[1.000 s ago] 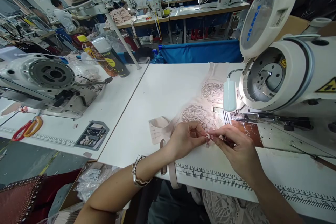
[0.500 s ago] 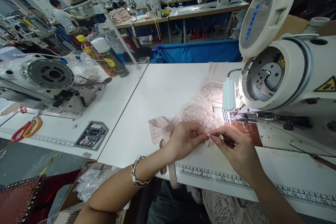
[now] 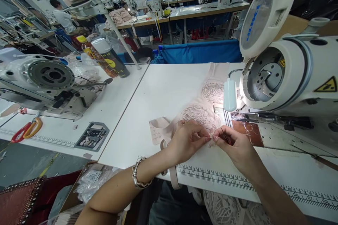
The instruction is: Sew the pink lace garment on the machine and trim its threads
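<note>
A pale pink lace bra [image 3: 198,112] lies on the white table beside the sewing machine, its hook band stretching to the left. My left hand [image 3: 188,140] pinches the edge of the bra between thumb and index finger. My right hand [image 3: 235,147] meets it there, thumb and fingertips pressed together at the same edge. Something small and dark shows within the curled right fingers, too hidden to name. One strap [image 3: 174,177] hangs over the table's front edge.
The white sewing machine [image 3: 280,74] with its cover raised stands on the right. At the left are another machine [image 3: 50,77], scissors [image 3: 33,127] and spray cans [image 3: 112,58]. A printed ruler [image 3: 211,175] runs along the front edge.
My right hand has shifted slightly down and right, its fingers more curled. The left hand remains nearly in place, still pinching the bra's edge.
</note>
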`<action>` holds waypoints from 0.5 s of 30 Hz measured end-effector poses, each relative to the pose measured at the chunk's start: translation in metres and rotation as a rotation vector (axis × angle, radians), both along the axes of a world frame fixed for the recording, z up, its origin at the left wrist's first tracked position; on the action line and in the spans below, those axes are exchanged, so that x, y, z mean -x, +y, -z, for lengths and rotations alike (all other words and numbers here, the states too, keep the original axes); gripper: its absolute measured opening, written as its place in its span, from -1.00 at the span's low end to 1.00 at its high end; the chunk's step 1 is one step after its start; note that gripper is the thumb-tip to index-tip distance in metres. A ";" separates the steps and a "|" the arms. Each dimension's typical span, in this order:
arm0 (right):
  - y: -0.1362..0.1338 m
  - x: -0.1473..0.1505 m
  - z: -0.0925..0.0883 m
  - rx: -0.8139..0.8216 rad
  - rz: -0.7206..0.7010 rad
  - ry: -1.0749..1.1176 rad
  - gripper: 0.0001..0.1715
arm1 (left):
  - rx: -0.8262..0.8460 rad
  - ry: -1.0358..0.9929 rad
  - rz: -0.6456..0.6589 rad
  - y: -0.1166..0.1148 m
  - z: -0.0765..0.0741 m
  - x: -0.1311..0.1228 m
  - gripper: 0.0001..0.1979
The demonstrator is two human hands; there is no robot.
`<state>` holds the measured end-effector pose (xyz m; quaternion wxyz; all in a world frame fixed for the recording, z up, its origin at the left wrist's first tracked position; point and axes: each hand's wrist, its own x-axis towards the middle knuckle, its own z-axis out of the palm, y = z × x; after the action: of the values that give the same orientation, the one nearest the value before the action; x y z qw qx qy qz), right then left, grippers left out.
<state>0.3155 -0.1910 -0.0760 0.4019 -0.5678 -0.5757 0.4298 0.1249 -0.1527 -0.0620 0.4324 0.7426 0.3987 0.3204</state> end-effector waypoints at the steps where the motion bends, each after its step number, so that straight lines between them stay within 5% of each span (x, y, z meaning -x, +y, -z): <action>1: 0.001 -0.001 0.001 0.045 -0.008 0.029 -0.75 | -0.019 -0.010 0.002 -0.001 0.000 0.000 -0.93; 15: -0.003 0.010 -0.007 -0.178 0.007 -0.142 -0.77 | 0.015 -0.018 0.021 0.008 -0.002 -0.001 -0.80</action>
<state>0.3057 -0.1943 -0.0687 0.4102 -0.5609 -0.6367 0.3344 0.1260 -0.1449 -0.0603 0.4448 0.7406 0.3894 0.3194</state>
